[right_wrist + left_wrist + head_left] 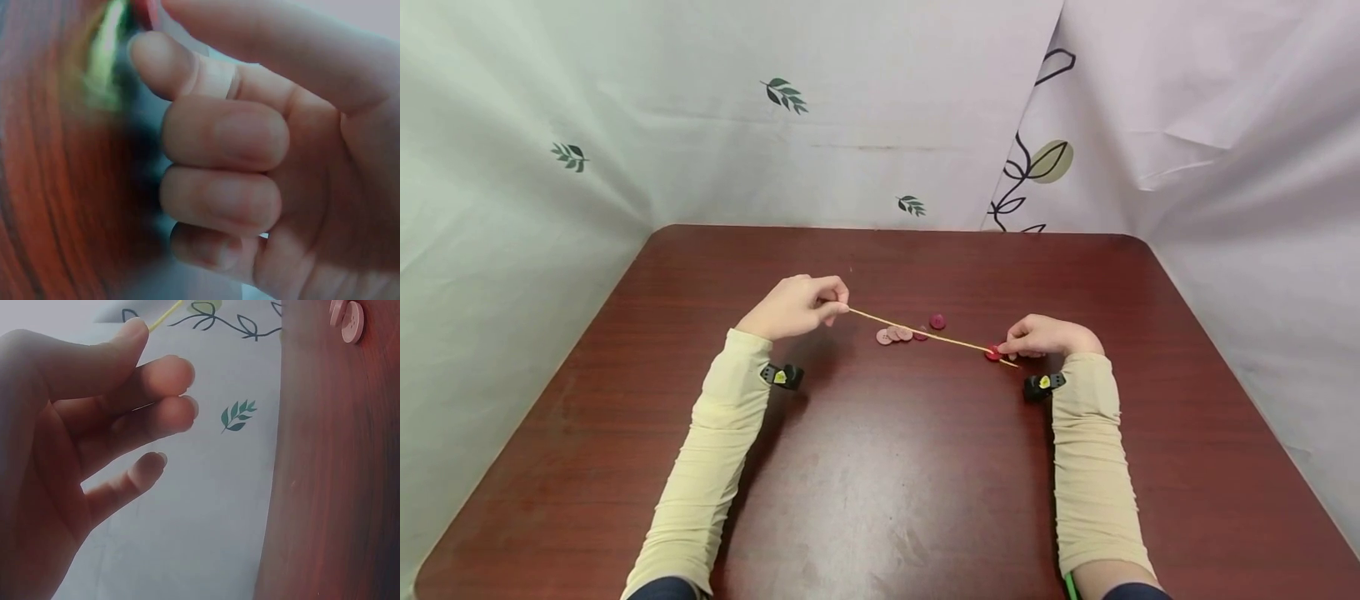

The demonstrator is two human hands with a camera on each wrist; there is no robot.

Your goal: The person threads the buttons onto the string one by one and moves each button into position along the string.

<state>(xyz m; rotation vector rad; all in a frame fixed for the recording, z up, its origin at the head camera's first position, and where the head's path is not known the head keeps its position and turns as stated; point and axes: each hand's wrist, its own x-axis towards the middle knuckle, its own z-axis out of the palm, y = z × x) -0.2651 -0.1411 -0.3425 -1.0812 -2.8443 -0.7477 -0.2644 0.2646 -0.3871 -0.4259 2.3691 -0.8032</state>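
Above the table a yellow string (917, 331) stretches between my two hands. My left hand (797, 307) pinches its far-left end between thumb and forefinger; in the left wrist view the other fingers stand apart from the string. My right hand (1045, 336) pinches a red button (992, 352) at the string's other end, and a short tail of string sticks out past it. Whether the string runs through the button's hole, I cannot tell. In the right wrist view only a red edge (147, 9) of the button shows, with the remaining fingers curled in.
Between the hands, several pale pink buttons (885, 337) lie overlapping on the brown table (880, 467). A dark red button (937, 321) lies just beyond the string, and another dark pink button (921, 333) is partly behind it. White patterned cloth (850, 125) hangs behind the table.
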